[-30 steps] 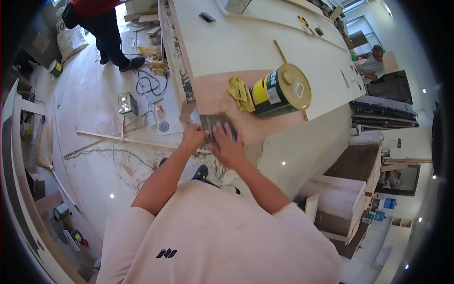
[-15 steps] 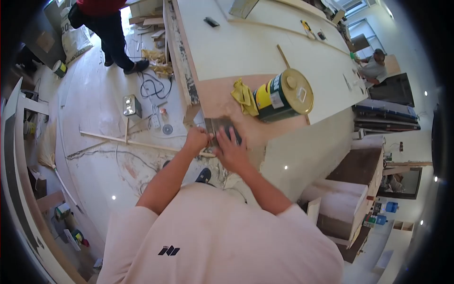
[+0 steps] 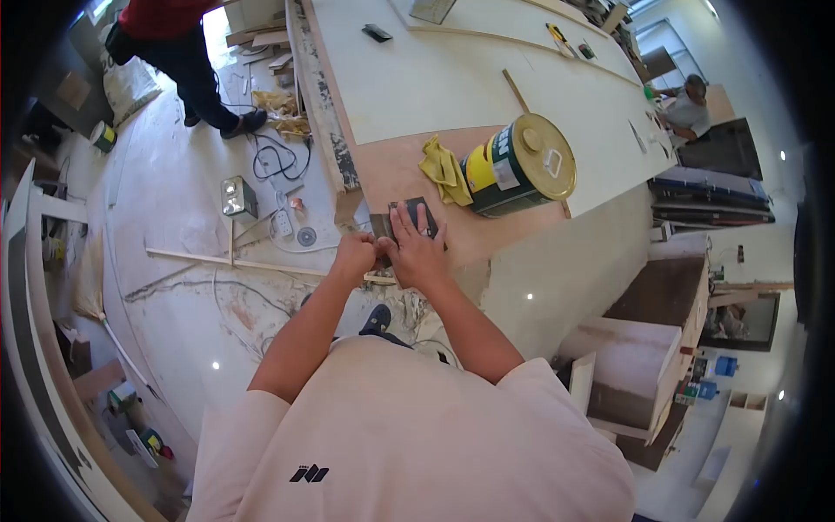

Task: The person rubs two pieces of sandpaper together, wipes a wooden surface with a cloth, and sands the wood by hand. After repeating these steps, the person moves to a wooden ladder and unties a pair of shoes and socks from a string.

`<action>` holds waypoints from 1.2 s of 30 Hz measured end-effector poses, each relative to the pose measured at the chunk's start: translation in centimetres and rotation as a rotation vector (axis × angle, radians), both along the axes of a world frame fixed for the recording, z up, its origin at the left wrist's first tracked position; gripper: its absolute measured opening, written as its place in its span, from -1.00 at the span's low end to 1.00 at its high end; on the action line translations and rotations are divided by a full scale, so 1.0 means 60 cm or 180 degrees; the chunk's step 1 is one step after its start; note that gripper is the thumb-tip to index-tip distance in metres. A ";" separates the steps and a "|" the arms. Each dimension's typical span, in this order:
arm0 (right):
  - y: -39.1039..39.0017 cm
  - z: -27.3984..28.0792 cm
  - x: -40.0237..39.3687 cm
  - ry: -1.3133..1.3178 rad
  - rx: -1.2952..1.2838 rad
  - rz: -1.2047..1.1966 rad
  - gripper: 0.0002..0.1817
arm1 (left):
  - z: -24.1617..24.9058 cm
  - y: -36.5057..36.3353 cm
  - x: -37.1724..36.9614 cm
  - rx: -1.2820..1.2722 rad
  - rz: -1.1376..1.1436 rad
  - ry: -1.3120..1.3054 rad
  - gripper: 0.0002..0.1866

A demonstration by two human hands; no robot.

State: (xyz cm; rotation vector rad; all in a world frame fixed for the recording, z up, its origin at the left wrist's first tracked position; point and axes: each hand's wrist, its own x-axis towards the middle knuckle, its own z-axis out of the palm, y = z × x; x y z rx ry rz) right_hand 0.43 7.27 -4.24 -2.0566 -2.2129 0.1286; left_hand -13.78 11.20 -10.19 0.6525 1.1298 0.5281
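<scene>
My right hand (image 3: 419,254) lies flat with its fingers spread over a dark rectangular sheet (image 3: 412,205) at the near corner of the brown board (image 3: 487,244). Beside it, my left hand (image 3: 354,257) is closed, its fingers pinched at the near left edge of the dark sheet. What exactly the sheet is, I cannot make out, since my right hand covers much of it. Just beyond stand a crumpled yellow cloth (image 3: 444,170) and a large green and yellow tin (image 3: 509,170) with a gold lid, tipped in view.
A wooden stick (image 3: 515,90) lies behind the tin on the white panel (image 3: 417,87). Cables (image 3: 280,158), a power strip (image 3: 283,224) and a metal can (image 3: 237,198) are on the floor at left. One person (image 3: 170,52) stands there; another person (image 3: 687,111) is far right.
My right hand has shifted slightly up and left, its fingers spreading over the dark sheet, more of which shows. My left hand stays pinched near the board's corner. The camera view has tilted a little.
</scene>
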 end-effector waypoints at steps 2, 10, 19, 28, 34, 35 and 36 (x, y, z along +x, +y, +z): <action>-0.067 0.004 -0.019 0.0010 -0.0240 -0.0138 -0.28 | 0.013 0.015 -0.004 0.0489 -0.0289 0.0519 -0.84; -0.032 0.017 -0.010 0.0193 -0.0051 -0.0334 -0.33 | 0.048 0.004 -0.002 0.0319 -0.0050 0.0420 -0.80; -0.033 0.011 0.000 0.0145 -0.0103 -0.0309 -0.28 | 0.016 0.004 0.006 0.0789 -0.0232 0.0957 -0.78; -0.018 0.032 0.030 0.0169 -0.0259 -0.0434 -0.29 | 0.028 -0.004 0.008 0.1278 -0.0544 0.1679 -0.71; -0.079 0.022 0.033 0.0005 -0.0309 -0.0213 -0.31 | 0.057 0.003 0.010 0.1012 -0.0453 0.1526 -0.74; -0.044 0.024 0.045 0.0065 -0.0209 -0.0253 -0.29 | 0.056 -0.005 0.009 0.1077 -0.0481 0.1547 -0.74; -0.023 0.023 0.050 0.0096 -0.0227 -0.0282 -0.29 | 0.058 -0.002 0.010 0.1180 -0.0479 0.1560 -0.74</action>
